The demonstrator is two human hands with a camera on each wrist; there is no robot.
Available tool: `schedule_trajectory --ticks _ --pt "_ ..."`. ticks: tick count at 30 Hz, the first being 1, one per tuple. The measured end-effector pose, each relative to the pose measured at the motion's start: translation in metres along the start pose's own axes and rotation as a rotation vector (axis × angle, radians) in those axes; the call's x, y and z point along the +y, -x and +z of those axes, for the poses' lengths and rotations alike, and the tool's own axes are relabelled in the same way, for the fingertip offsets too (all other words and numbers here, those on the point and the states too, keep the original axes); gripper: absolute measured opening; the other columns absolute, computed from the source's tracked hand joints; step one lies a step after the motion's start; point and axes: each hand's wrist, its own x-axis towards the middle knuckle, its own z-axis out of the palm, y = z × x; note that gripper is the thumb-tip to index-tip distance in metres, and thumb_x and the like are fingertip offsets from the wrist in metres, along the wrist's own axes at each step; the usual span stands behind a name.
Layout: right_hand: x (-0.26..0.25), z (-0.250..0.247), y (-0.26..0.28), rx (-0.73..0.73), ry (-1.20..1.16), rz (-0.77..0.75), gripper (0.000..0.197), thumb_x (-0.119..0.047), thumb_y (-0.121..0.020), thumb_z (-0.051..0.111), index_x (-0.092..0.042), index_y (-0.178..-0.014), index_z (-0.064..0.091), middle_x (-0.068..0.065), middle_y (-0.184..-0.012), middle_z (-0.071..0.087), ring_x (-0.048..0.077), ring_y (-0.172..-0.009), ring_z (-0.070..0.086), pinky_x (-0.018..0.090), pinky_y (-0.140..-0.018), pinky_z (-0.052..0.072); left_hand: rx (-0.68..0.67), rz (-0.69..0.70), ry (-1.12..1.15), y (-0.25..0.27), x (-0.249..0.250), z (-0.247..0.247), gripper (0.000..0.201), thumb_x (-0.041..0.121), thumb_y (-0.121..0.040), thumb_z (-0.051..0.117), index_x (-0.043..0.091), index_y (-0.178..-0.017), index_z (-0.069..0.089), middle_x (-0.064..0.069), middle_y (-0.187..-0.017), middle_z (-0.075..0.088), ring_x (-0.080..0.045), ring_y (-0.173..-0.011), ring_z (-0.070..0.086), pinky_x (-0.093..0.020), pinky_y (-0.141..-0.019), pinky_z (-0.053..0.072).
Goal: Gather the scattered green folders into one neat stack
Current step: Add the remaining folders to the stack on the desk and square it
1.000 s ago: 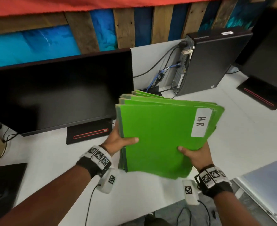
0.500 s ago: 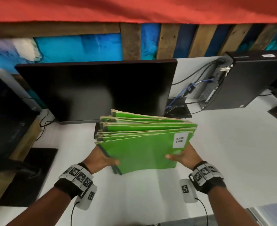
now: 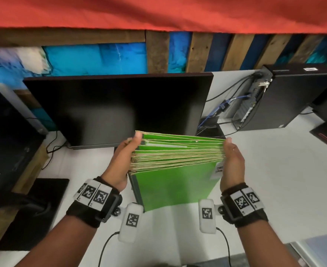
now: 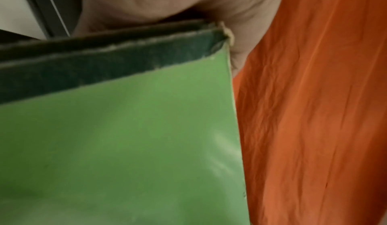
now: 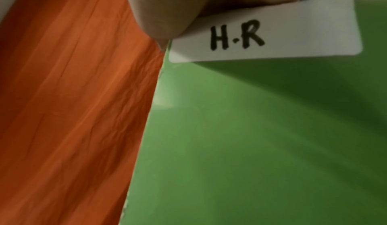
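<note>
A thick stack of green folders (image 3: 178, 182) stands on edge on the white desk (image 3: 274, 180), cream page edges facing up. The front folder carries a white "H.R" label (image 3: 217, 171). My left hand (image 3: 123, 158) lies flat against the stack's left side, fingers straight. On the opposite side, my right hand (image 3: 233, 160) presses with straight fingers. In the left wrist view the left hand (image 4: 167, 1) meets the dark spine of the folder (image 4: 125, 145). The right wrist view shows the right hand (image 5: 178, 5) touching the label (image 5: 261, 34) on the green cover (image 5: 251, 145).
A black monitor (image 3: 120, 108) stands just behind the stack. A black computer case (image 3: 286, 97) with cables (image 3: 222, 106) sits at the back right. A black mat (image 3: 33, 209) lies at the left. Orange cloth (image 4: 314, 112) fills the side of both wrist views.
The stack has swung from a tilted, held-up pose to standing on edge on the desk. Both hands have shifted from gripping its lower corners to pressing its two sides.
</note>
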Motion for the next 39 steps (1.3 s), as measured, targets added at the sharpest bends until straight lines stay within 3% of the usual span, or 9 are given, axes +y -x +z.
schedule_trajectory --ticks 4,10,17,20,25,29,33,36,39 --pt "-0.003 0.001 -0.001 0.001 0.047 0.009 0.026 -0.035 -0.086 0.051 -0.027 -0.096 0.074 -0.004 -0.101 0.072 0.025 -0.101 0.065 0.04 -0.092 0.046 0.128 0.016 -0.043 -0.01 -0.005 0.001 0.042 0.047 -0.077 0.067 0.022 -0.111 0.064 -0.004 -0.116 0.068 -0.024 -0.109 0.063 -0.051 -0.099 0.046" --pt "-0.009 -0.005 0.008 -0.094 0.246 -0.089 0.046 -0.06 -0.083 0.05 -0.023 -0.096 0.073 0.001 -0.097 0.074 0.023 -0.096 0.068 0.041 -0.092 0.05 0.004 0.018 0.081 -0.006 -0.005 -0.004 0.039 0.02 -0.097 0.048 0.024 -0.136 0.051 -0.001 -0.116 0.07 -0.021 -0.106 0.067 -0.035 -0.084 0.054" --pt "-0.004 0.005 0.018 -0.036 0.005 -0.193 0.045 -0.012 -0.092 0.054 -0.018 -0.136 0.051 0.001 -0.12 0.067 0.015 -0.117 0.06 0.026 -0.097 0.047 -0.12 0.217 0.24 0.009 -0.021 -0.004 0.064 0.047 -0.087 0.054 0.034 -0.147 0.033 0.013 -0.147 0.043 -0.013 -0.131 0.048 -0.045 -0.11 0.036" --pt "0.007 0.005 0.021 0.014 0.086 -0.254 0.04 -0.04 -0.096 0.042 -0.028 -0.133 0.051 -0.003 -0.121 0.064 0.002 -0.108 0.061 0.027 -0.098 0.047 -0.086 0.331 0.273 0.017 -0.033 -0.002 0.085 0.068 -0.075 0.059 0.026 -0.145 0.036 0.004 -0.145 0.046 -0.015 -0.132 0.046 -0.043 -0.111 0.036" --pt "0.019 -0.002 0.027 0.007 0.16 -0.345 0.095 -0.089 -0.069 0.028 -0.015 -0.119 0.058 0.01 -0.12 0.062 0.02 -0.11 0.058 0.028 -0.098 0.044 -0.041 0.534 0.017 0.019 -0.055 -0.007 0.089 0.07 -0.072 0.059 0.028 -0.144 0.03 -0.007 -0.141 0.043 -0.016 -0.129 0.047 -0.031 -0.103 0.043" --pt "0.037 -0.012 0.023 -0.07 0.198 -0.272 0.037 -0.034 -0.083 0.046 -0.011 -0.11 0.056 -0.003 -0.098 0.063 0.011 -0.092 0.06 0.045 -0.095 0.049 -0.119 0.501 -0.131 0.012 -0.077 -0.014 0.124 0.073 -0.069 0.059 0.004 -0.151 -0.002 0.004 -0.151 0.034 -0.022 -0.139 0.035 -0.04 -0.114 0.032" --pt "0.072 -0.035 0.028 -0.234 0.447 -0.092 0.077 -0.05 -0.053 0.068 -0.009 -0.117 0.054 -0.003 -0.103 0.066 -0.002 -0.091 0.064 0.04 -0.092 0.053 -0.157 0.354 -0.232 0.0 -0.109 -0.033 0.127 0.077 -0.062 0.064 -0.008 -0.144 0.016 -0.014 -0.139 0.047 -0.018 -0.129 0.049 -0.045 -0.107 0.04" --pt "0.087 -0.04 0.026 -0.296 0.474 -0.049 0.109 -0.078 -0.036 0.073 -0.006 -0.116 0.051 -0.01 -0.095 0.063 -0.017 -0.08 0.061 0.014 -0.079 0.052 -0.136 0.255 -0.174 -0.002 -0.128 -0.038 0.136 0.078 -0.052 0.069 -0.013 -0.141 0.019 -0.004 -0.122 0.058 0.002 -0.109 0.061 -0.019 -0.088 0.051" --pt "0.092 -0.031 0.013 -0.235 0.26 0.015 0.088 -0.048 -0.058 0.076 -0.01 -0.132 0.046 0.004 -0.121 0.064 0.013 -0.111 0.062 0.04 -0.098 0.049 -0.022 0.221 -0.073 -0.006 -0.131 -0.024 0.124 0.078 -0.045 0.074 0.004 -0.137 0.035 0.017 -0.103 0.072 0.005 -0.097 0.065 -0.015 -0.077 0.053"
